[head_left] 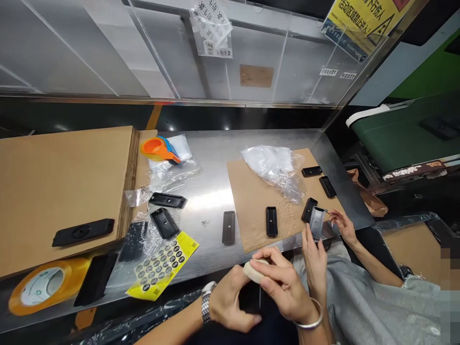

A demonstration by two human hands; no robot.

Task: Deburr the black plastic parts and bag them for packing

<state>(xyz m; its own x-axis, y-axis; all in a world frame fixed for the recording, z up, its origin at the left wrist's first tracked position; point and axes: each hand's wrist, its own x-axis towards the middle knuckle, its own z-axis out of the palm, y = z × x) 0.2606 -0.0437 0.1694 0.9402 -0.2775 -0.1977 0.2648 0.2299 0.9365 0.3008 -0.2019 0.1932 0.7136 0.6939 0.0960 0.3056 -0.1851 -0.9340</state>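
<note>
Near the front edge of the table my left hand (pixel 228 299), with a metal-band watch at the wrist, grips a black rectangular piece (pixel 247 299), mostly hidden by the fingers. My right hand (pixel 283 282), wearing a silver bangle, pinches a beige cloth-like pad (pixel 254 271) above that piece. Whether the pad touches the black piece, I cannot tell. Beyond my hands, a narrow black tray-like part (pixel 271 221) lies on the cardboard sheet (pixel 247 206), and a greyish one (pixel 228 227) rests on the bare metal.
To the right, a co-worker's hands (pixel 314 254) handle a clear-looking part (pixel 316 222). A cardboard stack (pixel 64 177), tape roll (pixel 43 287), yellow sticker sheet (pixel 161 268) and orange scoop (pixel 158 148) lie left. A plastic bag (pixel 273 165) sits at centre-right, a green conveyor (pixel 409 129) beyond.
</note>
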